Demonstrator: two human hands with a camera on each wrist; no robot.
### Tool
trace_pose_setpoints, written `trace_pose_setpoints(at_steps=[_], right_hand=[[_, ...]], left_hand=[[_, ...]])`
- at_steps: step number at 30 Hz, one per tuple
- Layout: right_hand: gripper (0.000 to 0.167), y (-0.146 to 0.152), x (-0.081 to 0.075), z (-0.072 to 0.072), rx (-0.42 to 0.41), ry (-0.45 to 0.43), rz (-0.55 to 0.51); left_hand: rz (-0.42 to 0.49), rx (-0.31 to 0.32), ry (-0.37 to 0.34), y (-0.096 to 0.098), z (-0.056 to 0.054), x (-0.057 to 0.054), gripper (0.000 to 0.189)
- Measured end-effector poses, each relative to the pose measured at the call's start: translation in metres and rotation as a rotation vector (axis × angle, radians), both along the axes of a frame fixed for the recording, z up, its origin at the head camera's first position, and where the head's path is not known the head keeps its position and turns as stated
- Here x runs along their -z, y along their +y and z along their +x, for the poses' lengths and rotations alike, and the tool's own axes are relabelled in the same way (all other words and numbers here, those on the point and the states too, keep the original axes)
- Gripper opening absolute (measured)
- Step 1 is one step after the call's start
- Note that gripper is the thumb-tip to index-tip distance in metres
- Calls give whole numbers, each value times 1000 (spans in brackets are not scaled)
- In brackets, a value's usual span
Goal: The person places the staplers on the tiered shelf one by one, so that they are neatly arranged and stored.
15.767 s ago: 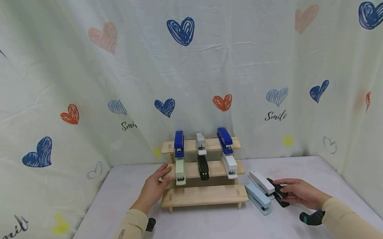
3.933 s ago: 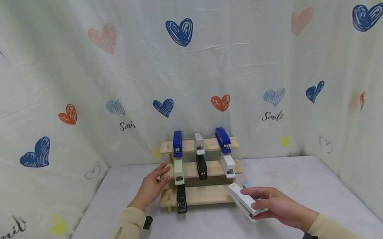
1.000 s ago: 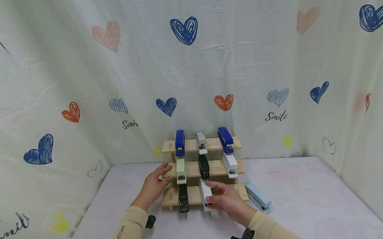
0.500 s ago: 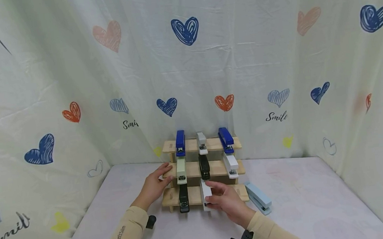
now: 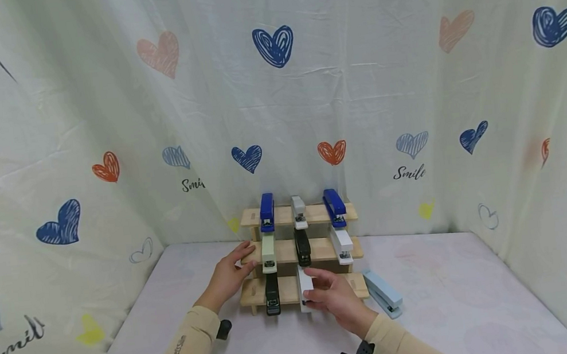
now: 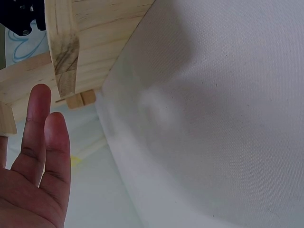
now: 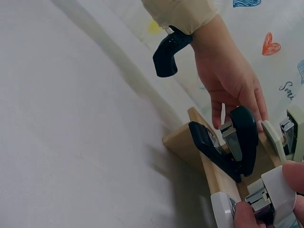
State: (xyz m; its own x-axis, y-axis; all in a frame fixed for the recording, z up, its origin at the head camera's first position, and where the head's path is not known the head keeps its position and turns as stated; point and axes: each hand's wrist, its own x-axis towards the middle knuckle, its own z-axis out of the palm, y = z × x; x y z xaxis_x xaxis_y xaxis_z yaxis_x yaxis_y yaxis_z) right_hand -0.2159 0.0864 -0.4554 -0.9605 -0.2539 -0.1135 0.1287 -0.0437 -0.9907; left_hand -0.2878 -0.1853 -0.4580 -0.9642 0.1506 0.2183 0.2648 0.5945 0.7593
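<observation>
A three-tier wooden rack (image 5: 282,281) carries staplers in rows. My left hand (image 5: 225,276) holds the left end of its middle tier between thumb and fingers; two other fingers (image 6: 57,142) show extended in the left wrist view. On the bottom tier, my right hand (image 5: 339,298) pinches a white stapler (image 5: 304,285), its front projecting past the edge. The right wrist view shows thumb and fingers on that white stapler (image 7: 278,190). Left of it sits a black stapler (image 5: 272,293). A light blue stapler (image 5: 382,292) lies on the table right of the rack.
The top tier bears two blue staplers (image 5: 267,210) with a grey one (image 5: 298,210) between. The middle tier bears a pale green stapler (image 5: 268,252), a black one (image 5: 303,247) and a white one (image 5: 342,244). A heart-printed curtain (image 5: 276,103) hangs behind the table (image 5: 457,297).
Since the earliest frame, a black stapler and then the white one moved from the table onto the bottom tier. The left hand stayed on the rack. Over the last second both hands hold still.
</observation>
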Motion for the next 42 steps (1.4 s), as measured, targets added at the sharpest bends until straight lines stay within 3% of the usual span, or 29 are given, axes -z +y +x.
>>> trace_pose_setpoints(at_steps=[22, 28, 34, 38, 42], right_hand=[[58, 14, -3, 8, -17, 56, 129], [61, 55, -20, 11, -61, 78, 211], [58, 114, -33, 4, 58, 137, 422], [58, 149, -30, 0, 131, 138, 523], [58, 172, -17, -3, 139, 53, 517]], left_hand=[[3, 8, -7, 0, 1, 2, 48], [0, 10, -5, -1, 0, 2, 48], [-1, 10, -13, 0, 0, 0, 48], [-10, 7, -8, 0, 1, -1, 47], [-9, 3, -9, 0, 1, -1, 47]])
